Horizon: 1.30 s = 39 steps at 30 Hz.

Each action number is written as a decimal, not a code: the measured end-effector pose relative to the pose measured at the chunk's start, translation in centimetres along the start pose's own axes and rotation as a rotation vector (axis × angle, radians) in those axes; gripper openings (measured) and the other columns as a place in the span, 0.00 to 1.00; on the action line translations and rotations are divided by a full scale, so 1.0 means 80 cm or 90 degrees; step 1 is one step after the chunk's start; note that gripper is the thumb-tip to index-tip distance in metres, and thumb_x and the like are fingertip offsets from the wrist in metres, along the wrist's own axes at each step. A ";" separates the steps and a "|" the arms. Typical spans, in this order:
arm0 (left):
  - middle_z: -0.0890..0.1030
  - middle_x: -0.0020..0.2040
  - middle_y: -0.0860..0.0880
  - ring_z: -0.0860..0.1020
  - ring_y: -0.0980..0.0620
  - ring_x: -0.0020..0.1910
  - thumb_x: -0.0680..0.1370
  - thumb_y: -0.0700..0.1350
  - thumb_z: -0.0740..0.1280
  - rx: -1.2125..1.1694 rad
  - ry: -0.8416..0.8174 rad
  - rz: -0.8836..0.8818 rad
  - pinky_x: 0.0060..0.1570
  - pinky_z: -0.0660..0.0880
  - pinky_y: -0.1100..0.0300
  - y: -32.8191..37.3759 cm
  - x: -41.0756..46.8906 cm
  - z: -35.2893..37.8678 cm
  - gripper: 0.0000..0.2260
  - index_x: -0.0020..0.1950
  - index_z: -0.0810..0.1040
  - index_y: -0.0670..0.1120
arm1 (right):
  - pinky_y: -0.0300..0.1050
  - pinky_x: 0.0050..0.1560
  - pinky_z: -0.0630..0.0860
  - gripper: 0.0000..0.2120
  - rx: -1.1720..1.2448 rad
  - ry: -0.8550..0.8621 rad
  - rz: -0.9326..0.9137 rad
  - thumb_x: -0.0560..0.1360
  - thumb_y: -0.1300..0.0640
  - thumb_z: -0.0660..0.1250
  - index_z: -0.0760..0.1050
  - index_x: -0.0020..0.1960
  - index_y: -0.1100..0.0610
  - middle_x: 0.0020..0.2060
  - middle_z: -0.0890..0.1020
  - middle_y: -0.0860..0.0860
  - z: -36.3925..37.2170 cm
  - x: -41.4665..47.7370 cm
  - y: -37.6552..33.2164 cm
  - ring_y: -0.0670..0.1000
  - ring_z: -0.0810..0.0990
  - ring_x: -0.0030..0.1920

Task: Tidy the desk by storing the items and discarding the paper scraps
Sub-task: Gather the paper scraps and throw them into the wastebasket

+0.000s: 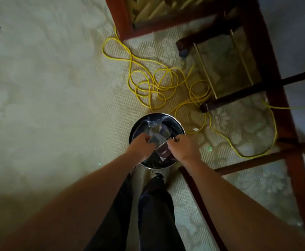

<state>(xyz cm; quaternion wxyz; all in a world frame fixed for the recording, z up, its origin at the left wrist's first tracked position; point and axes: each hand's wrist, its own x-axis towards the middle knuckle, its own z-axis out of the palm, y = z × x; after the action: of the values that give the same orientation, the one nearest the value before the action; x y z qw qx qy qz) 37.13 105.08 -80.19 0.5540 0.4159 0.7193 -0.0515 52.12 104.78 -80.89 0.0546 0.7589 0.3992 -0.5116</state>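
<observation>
1. The bin [182, 128], round and dark-lined, stands on the carpet [48, 87].
2. The left hand [141, 146] and right hand [183, 148] hang close together over the bin's mouth. Their fingers are curled on the scraps [155, 140] held between them.
3. More paper lies inside the bin toward its 12 o'clock side.
4. A yellow cable [148, 84] coils on the carpet at 12 o'clock from the bin.
5. A white bit [195, 129] lies at 3 o'clock, just beside the rim, and a green bit [209, 149] lies at 4 o'clock.
6. A dark wooden frame [275, 84] stands at 2 o'clock.
</observation>
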 end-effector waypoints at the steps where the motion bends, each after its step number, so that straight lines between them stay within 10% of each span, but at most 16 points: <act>1: 0.72 0.33 0.51 0.71 0.52 0.37 0.78 0.45 0.64 0.007 -0.011 0.005 0.37 0.66 0.59 -0.004 0.017 0.007 0.13 0.35 0.68 0.48 | 0.44 0.34 0.67 0.16 0.006 -0.001 0.004 0.75 0.49 0.63 0.71 0.32 0.55 0.29 0.75 0.52 0.011 0.018 0.003 0.56 0.76 0.35; 8: 0.76 0.40 0.51 0.75 0.54 0.37 0.78 0.41 0.65 -0.009 -0.045 0.000 0.34 0.70 0.66 -0.032 0.100 0.043 0.07 0.55 0.72 0.45 | 0.44 0.33 0.65 0.16 0.122 -0.020 0.050 0.77 0.50 0.62 0.69 0.34 0.56 0.32 0.75 0.53 0.066 0.096 0.020 0.52 0.72 0.31; 15: 0.69 0.69 0.40 0.71 0.41 0.66 0.74 0.41 0.69 0.063 -0.082 -0.039 0.62 0.70 0.54 -0.049 0.107 0.033 0.28 0.73 0.66 0.43 | 0.49 0.61 0.69 0.28 0.218 -0.052 0.083 0.77 0.52 0.62 0.62 0.76 0.52 0.71 0.67 0.56 0.071 0.099 0.022 0.60 0.71 0.66; 39: 0.78 0.54 0.54 0.78 0.51 0.56 0.74 0.43 0.67 0.253 -0.088 0.315 0.59 0.74 0.53 0.171 -0.284 -0.138 0.15 0.60 0.75 0.52 | 0.50 0.59 0.75 0.20 0.138 0.347 -0.092 0.72 0.53 0.70 0.76 0.63 0.48 0.61 0.78 0.49 -0.152 -0.355 -0.067 0.52 0.74 0.63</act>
<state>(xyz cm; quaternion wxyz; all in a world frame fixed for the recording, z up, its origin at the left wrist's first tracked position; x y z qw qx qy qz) 38.70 107.57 -51.62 0.5053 0.6736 0.5329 -0.0832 52.99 98.73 -50.12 -0.1722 0.8391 0.3953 -0.3315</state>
